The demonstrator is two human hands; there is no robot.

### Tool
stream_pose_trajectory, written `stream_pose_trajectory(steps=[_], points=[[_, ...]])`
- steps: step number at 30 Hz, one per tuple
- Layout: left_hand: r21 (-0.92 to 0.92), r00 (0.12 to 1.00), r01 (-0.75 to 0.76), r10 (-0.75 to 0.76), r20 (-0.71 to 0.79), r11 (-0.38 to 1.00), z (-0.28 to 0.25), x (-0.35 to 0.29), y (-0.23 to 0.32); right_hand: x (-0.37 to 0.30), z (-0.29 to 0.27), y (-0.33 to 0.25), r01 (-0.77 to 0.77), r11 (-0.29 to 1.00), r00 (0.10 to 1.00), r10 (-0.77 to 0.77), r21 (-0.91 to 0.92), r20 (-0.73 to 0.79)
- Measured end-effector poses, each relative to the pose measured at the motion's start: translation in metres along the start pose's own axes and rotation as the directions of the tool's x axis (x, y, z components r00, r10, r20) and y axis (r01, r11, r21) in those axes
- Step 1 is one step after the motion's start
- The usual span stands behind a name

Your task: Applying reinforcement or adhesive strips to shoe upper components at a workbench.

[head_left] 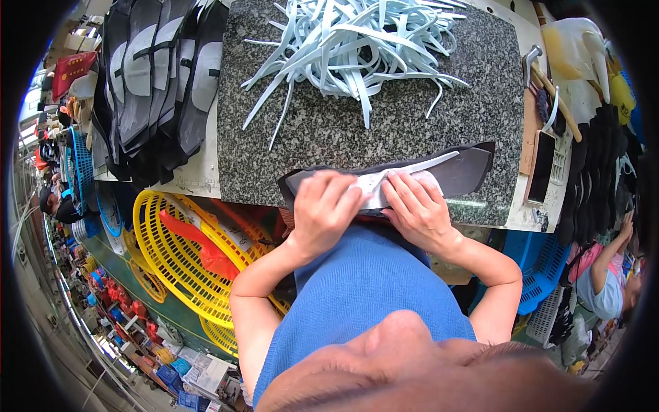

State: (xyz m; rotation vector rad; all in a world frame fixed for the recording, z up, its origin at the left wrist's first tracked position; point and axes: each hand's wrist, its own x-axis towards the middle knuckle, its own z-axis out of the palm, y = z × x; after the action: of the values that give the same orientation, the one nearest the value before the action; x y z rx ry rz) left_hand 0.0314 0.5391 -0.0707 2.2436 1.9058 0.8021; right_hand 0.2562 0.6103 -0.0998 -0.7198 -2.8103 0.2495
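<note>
A dark grey, black-edged shoe-upper-like piece (470, 172) lies along the near edge of a speckled granite slab (491, 96). White material shows at its middle, and a pale blue strip (439, 161) runs over its right half. My left hand (326, 207) is closed on the left half of the piece, its fingers bent and slightly blurred. Close beside it, my right hand (417, 204) presses its fingers together over the white middle, by the strip's inner end. That inner end is partly hidden by my fingers. Beyond my hands lies a tangled heap of pale blue strips (364, 51).
Stacked dark pieces with light patches (154, 75) cover the table's left side. On the right are a hammer (532, 62), a phone (541, 167) and a cloudy plastic container (573, 51). Yellow baskets (182, 254) and a blue crate (539, 275) stand below the table. Another person (607, 278) is far right.
</note>
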Motion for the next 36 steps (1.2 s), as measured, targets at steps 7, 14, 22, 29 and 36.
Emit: stream_pose_trajectory(steps=[7,14,22,29,36], points=[[-0.333,0.934,0.352,-0.353,0.06,0.875,-0.008,0.0,-0.007,0.001,-0.002,0.0,-0.026,0.998,1.0,0.025,0.053,0.013],[-0.377,0.853,0.518,-0.497,0.158,0.768,-0.004,-0.001,-0.012,0.006,-0.007,-0.004,-0.053,0.999,0.993,0.052,0.006,0.104],[-0.08,0.876,0.483,-0.48,0.051,0.872,-0.005,0.004,-0.015,0.007,-0.004,-0.011,-0.067,0.997,0.99,0.071,-0.038,0.119],[-0.128,0.966,-0.157,0.179,0.187,0.979,0.009,-0.003,-0.021,0.008,-0.003,-0.015,-0.062,0.995,0.995,0.068,-0.076,0.076],[-0.113,0.942,-0.21,0.232,0.244,0.971,0.014,-0.001,-0.006,0.006,0.004,-0.014,-0.136,0.986,0.991,0.135,0.095,0.013]])
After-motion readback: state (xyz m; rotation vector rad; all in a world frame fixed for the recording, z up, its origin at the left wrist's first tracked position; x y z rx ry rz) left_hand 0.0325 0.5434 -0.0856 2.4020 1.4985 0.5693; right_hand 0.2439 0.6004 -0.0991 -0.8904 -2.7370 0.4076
